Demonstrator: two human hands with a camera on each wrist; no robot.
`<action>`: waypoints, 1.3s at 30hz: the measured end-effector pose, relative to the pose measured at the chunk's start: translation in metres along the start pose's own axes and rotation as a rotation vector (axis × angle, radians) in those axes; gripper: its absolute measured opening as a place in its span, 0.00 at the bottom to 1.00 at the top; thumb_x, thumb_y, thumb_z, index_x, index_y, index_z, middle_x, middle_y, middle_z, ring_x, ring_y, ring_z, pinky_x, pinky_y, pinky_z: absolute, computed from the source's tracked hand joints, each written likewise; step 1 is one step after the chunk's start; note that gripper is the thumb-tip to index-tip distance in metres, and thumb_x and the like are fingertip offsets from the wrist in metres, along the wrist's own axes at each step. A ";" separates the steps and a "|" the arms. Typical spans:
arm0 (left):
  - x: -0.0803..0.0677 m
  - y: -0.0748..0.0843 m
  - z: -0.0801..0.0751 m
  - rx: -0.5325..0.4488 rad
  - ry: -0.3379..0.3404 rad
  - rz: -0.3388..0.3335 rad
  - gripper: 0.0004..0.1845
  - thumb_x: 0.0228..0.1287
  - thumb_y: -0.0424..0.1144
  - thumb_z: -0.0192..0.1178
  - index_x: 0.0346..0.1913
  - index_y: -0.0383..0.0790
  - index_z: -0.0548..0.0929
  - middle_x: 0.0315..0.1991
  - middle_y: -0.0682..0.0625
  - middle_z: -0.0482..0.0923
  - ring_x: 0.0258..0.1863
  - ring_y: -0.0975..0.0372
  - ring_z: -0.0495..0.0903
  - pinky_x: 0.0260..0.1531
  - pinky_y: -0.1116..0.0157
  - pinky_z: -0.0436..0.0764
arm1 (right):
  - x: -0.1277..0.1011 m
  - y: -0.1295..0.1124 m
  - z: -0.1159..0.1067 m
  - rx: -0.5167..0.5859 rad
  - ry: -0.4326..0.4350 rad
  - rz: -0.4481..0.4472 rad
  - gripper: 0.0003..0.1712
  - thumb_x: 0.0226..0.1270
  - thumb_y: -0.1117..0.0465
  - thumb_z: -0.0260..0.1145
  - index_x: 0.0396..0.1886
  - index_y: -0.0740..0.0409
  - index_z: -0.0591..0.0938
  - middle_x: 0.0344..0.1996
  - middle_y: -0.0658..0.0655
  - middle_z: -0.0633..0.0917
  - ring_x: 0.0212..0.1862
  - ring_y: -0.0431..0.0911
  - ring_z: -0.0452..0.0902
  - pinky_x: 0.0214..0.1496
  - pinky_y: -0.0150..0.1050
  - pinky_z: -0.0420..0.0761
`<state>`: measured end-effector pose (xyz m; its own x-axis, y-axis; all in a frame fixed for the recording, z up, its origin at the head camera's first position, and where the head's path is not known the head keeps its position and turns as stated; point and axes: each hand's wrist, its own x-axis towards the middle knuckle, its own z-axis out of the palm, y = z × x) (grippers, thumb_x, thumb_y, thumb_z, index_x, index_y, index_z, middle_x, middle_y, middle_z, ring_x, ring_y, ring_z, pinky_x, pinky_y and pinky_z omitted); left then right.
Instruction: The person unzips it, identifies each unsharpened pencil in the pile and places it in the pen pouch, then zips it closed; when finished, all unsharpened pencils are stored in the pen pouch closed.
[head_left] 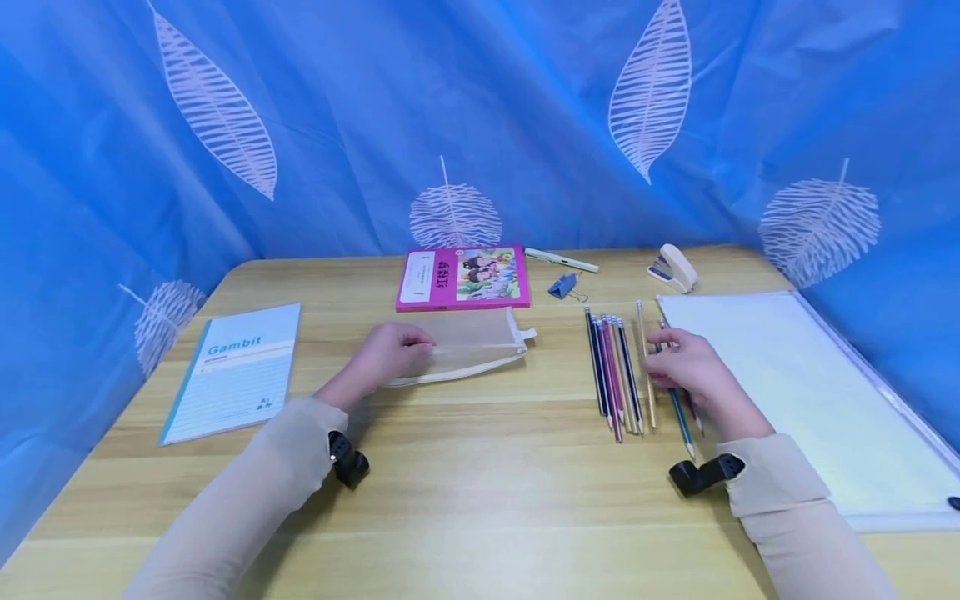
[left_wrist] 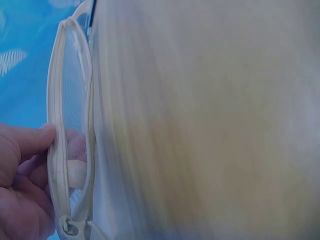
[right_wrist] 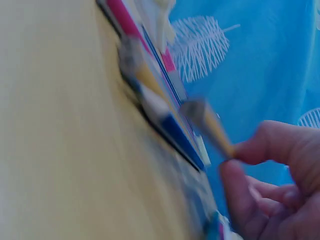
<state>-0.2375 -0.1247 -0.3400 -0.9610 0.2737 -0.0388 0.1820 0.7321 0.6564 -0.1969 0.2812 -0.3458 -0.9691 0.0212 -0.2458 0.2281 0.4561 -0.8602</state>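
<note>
My left hand (head_left: 390, 354) grips the edge of a beige mesh zip pouch (head_left: 480, 335) in the middle of the table. In the left wrist view, the thumb pinches one zipper edge (left_wrist: 57, 105) and the pouch's mouth gapes. My right hand (head_left: 688, 365) pinches a gold pencil (head_left: 650, 404) between thumb and finger, which the right wrist view shows blurred. Left of that hand lies a row of dark, pink and gold pencils (head_left: 615, 367). A teal pencil (head_left: 682, 421) and another lie partly hidden under the right hand.
A notebook (head_left: 240, 371) lies at left and a pink book (head_left: 463, 279) at the back. Behind the pencils are a light green pen (head_left: 562, 260), a blue binder clip (head_left: 562, 286) and a white stapler (head_left: 675, 268). A whiteboard (head_left: 810, 400) covers the right side.
</note>
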 end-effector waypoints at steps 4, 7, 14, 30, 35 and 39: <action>0.000 0.009 0.004 0.029 0.005 0.062 0.09 0.62 0.36 0.59 0.42 0.38 0.85 0.39 0.46 0.83 0.34 0.60 0.75 0.38 0.63 0.77 | -0.003 -0.003 0.012 0.363 0.000 -0.050 0.34 0.57 0.73 0.58 0.63 0.69 0.58 0.27 0.49 0.78 0.26 0.36 0.78 0.34 0.29 0.81; 0.002 0.012 0.007 0.023 0.009 0.071 0.09 0.62 0.37 0.59 0.42 0.38 0.85 0.38 0.47 0.84 0.32 0.61 0.74 0.35 0.65 0.76 | -0.005 -0.011 0.028 0.617 -0.011 -0.055 0.25 0.58 0.76 0.56 0.55 0.64 0.62 0.27 0.49 0.79 0.27 0.37 0.78 0.33 0.28 0.81; 0.006 0.024 0.017 -0.069 0.012 0.038 0.10 0.62 0.39 0.59 0.42 0.40 0.85 0.36 0.48 0.83 0.28 0.62 0.72 0.29 0.68 0.73 | -0.005 -0.036 0.068 0.823 0.078 0.000 0.18 0.60 0.77 0.52 0.46 0.56 0.65 0.33 0.51 0.73 0.29 0.37 0.75 0.37 0.28 0.80; 0.000 0.037 0.037 -0.328 0.100 -0.125 0.06 0.59 0.37 0.61 0.36 0.40 0.85 0.34 0.49 0.82 0.31 0.61 0.73 0.27 0.70 0.73 | 0.011 -0.077 0.142 1.017 0.343 -0.078 0.20 0.54 0.79 0.57 0.41 0.57 0.62 0.31 0.55 0.73 0.26 0.39 0.76 0.37 0.32 0.82; -0.006 0.041 0.039 -0.442 0.127 -0.173 0.06 0.59 0.37 0.61 0.36 0.39 0.84 0.33 0.48 0.82 0.32 0.60 0.75 0.29 0.69 0.75 | 0.008 -0.081 0.166 0.926 0.323 -0.083 0.21 0.50 0.80 0.58 0.41 0.60 0.64 0.27 0.53 0.73 0.23 0.39 0.75 0.35 0.32 0.82; -0.015 0.044 0.042 -0.533 0.152 -0.196 0.05 0.58 0.35 0.60 0.35 0.36 0.83 0.31 0.47 0.80 0.30 0.61 0.74 0.29 0.70 0.75 | 0.005 -0.081 0.181 0.854 0.265 -0.064 0.22 0.50 0.80 0.59 0.46 0.67 0.66 0.25 0.53 0.75 0.23 0.39 0.76 0.32 0.31 0.82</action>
<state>-0.2067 -0.0704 -0.3428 -0.9924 0.0433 -0.1152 -0.0942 0.3346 0.9376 -0.2035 0.0833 -0.3583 -0.9482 0.2713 -0.1654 0.0621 -0.3521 -0.9339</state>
